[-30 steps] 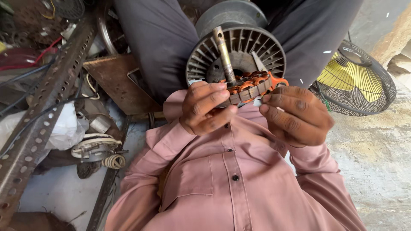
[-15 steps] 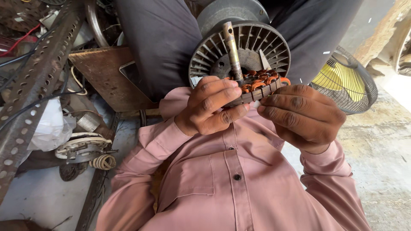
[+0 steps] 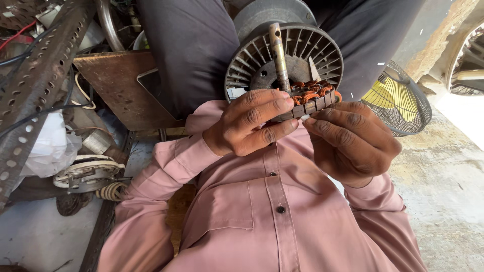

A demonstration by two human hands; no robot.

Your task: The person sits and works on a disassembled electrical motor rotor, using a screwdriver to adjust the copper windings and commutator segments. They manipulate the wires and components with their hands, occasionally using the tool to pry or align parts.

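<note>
Both hands, left hand (image 3: 252,123) and right hand (image 3: 350,138), pinched with closed fingers the copper-wound ringed motor stator (image 3: 312,98) before a grey finned motor housing (image 3: 302,55).

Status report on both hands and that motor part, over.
Left hand and right hand both grip the copper-wound stator. It sits on the finned motor housing, around the shaft. Nothing blocking; caged fan off to the right.
</note>
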